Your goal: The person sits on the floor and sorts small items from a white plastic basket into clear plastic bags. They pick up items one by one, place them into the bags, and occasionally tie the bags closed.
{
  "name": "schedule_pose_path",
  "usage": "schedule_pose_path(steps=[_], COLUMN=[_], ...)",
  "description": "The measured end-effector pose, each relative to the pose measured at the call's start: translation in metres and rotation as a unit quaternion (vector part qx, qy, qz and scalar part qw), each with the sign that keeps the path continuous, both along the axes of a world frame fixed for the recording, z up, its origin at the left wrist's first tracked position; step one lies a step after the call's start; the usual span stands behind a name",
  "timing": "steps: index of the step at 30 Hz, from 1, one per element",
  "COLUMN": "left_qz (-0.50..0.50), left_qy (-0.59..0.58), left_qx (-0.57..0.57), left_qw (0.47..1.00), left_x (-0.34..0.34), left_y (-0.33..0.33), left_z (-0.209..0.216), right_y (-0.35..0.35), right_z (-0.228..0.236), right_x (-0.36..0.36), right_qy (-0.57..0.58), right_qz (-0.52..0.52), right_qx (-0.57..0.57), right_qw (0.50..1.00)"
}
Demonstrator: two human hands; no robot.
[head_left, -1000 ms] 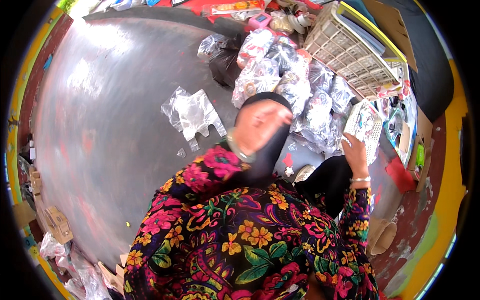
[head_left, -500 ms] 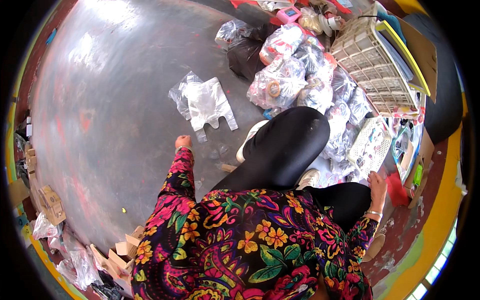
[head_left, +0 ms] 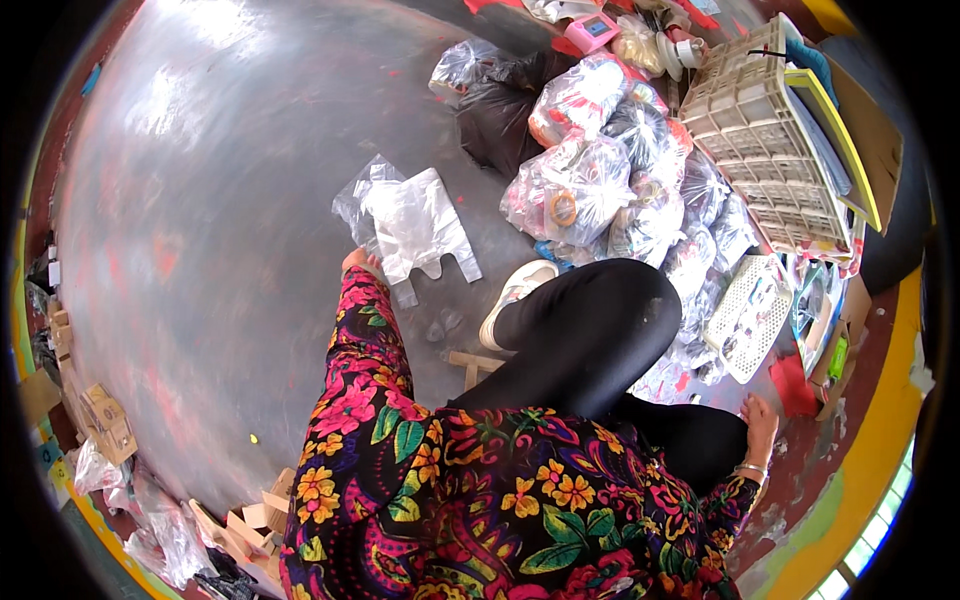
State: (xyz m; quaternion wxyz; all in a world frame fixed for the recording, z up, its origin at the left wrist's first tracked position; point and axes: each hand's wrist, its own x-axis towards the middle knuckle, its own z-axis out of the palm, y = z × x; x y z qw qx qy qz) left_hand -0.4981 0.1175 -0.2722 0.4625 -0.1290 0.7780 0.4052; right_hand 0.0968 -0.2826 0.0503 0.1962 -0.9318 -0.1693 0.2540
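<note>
My left hand [head_left: 362,262] reaches out low over the floor, at the near left edge of some clear and white plastic carrier bags [head_left: 425,222] lying flat. Its fingertips are at the bag's edge, and their grip is not clear to see. My right hand [head_left: 760,425] rests beside my bent right knee, fingers loosely apart, with nothing seen in it. A red scrap [head_left: 793,386] lies just beyond that hand. Past it stands a white perforated basket [head_left: 748,318] with small items inside.
Several knotted, filled clear bags [head_left: 575,190] are heaped ahead to the right, beside a black bag [head_left: 497,125]. A cream plastic crate [head_left: 755,130] stands at the far right. Cardboard boxes [head_left: 108,422] line the left edge. A small wooden stool [head_left: 474,362] shows by my leg.
My left hand has moved forward to the edge of the plastic bags. My right hand stays beside my knee. The whole view has shifted slightly.
</note>
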Motion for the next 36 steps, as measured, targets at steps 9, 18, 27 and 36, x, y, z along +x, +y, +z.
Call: schedule_pose_path(steps=[9, 18, 27, 36], left_qz=[-0.063, -0.459, -0.497, -0.303], left_qy=[-0.033, 0.326, 0.47, 0.069], left_qx=[-0.045, -0.09, 0.182, 0.428], left_qw=[0.996, 0.821, 0.706, 0.848], left_x=[-0.031, -0.033, -0.043, 0.031], left_y=[0.035, 0.041, 0.016, -0.013], left_z=[-0.062, 0.004, 0.131, 0.281], right_y=[-0.014, 0.009, 0.037, 0.021], right_z=[0.004, 0.02, 0.007, -0.003], right_x=[0.001, -0.016, -0.043, -0.047], right_qy=[0.017, -0.017, 0.032, -0.057], right_qz=[-0.05, 0.018, 0.063, 0.23], right_qx=[-0.034, -0.022, 0.023, 0.134], right_qw=[0.998, 0.999, 0.997, 0.962])
